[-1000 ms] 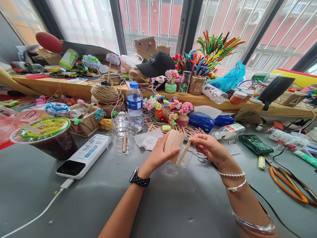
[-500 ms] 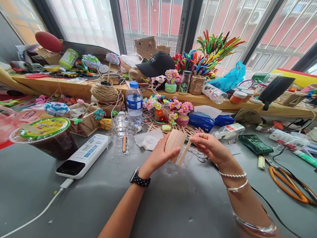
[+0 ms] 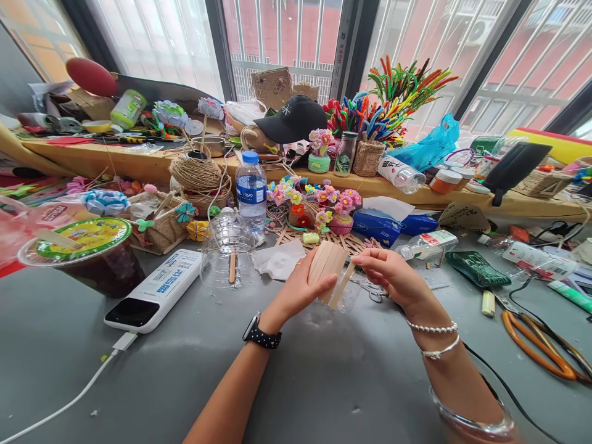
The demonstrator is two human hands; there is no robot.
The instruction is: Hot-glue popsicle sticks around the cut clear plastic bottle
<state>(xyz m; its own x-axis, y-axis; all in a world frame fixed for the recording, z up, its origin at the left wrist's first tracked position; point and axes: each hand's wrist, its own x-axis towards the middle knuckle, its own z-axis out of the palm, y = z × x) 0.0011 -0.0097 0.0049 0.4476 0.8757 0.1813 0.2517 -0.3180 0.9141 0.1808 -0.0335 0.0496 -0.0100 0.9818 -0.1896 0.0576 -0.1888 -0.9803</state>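
My left hand point(image 3: 296, 291) is closed around a flat row of several wooden craft sticks point(image 3: 326, 264), its thumb across their lower part. Between the fingertips of my right hand point(image 3: 386, 271) is a single craft stick point(image 3: 343, 285), tilted, close beside the row's right edge. Whether the single stick touches the row I cannot tell. Below the sticks is some clear plastic film point(image 3: 348, 300). To the left stands a cut clear plastic bottle piece point(image 3: 217, 259) with a craft stick point(image 3: 232, 267) on it. Small scissors point(image 3: 375, 292) lie just behind my right hand.
A drink cup point(image 3: 92, 259) and a white power bank point(image 3: 155, 293) with a cable are at left. Behind stand a water bottle point(image 3: 251, 194), twine point(image 3: 197, 172) and pink flowers point(image 3: 346, 202). Orange-handled scissors point(image 3: 531, 345) lie at right, near a green packet point(image 3: 478, 269).
My right hand has shifted very slightly left, bringing the single craft stick a little closer to the row. My left hand has stayed in place.
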